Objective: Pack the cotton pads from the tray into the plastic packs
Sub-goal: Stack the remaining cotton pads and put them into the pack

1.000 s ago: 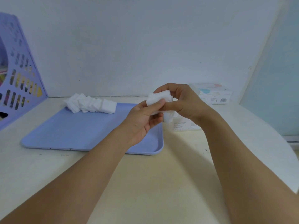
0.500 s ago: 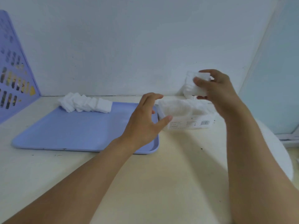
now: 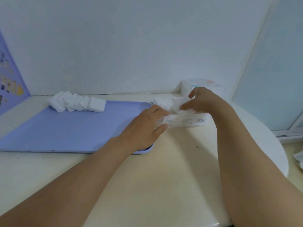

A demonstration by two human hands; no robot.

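A lavender tray (image 3: 65, 131) lies on the cream table, with a row of white cotton pads (image 3: 77, 103) at its far edge. Right of the tray sits a clear plastic pack (image 3: 185, 121) with a barcode label, partly filled with pads. My left hand (image 3: 144, 128) grips the pack's left end between thumb and fingers. My right hand (image 3: 203, 100) is over the pack's open top, fingers closed on a bunch of cotton pads (image 3: 177, 102) that it presses down into the pack.
A second plastic pack (image 3: 203, 85) stands against the wall behind my right hand. A purple perforated file holder (image 3: 9, 86) rises at the far left. The table's rounded white edge (image 3: 268, 141) curves at the right, with something white (image 3: 299, 158) beyond it.
My right hand has come down from above the pack with the pads and now pushes them into its opening. My left hand has moved right and taken hold of the pack's end.
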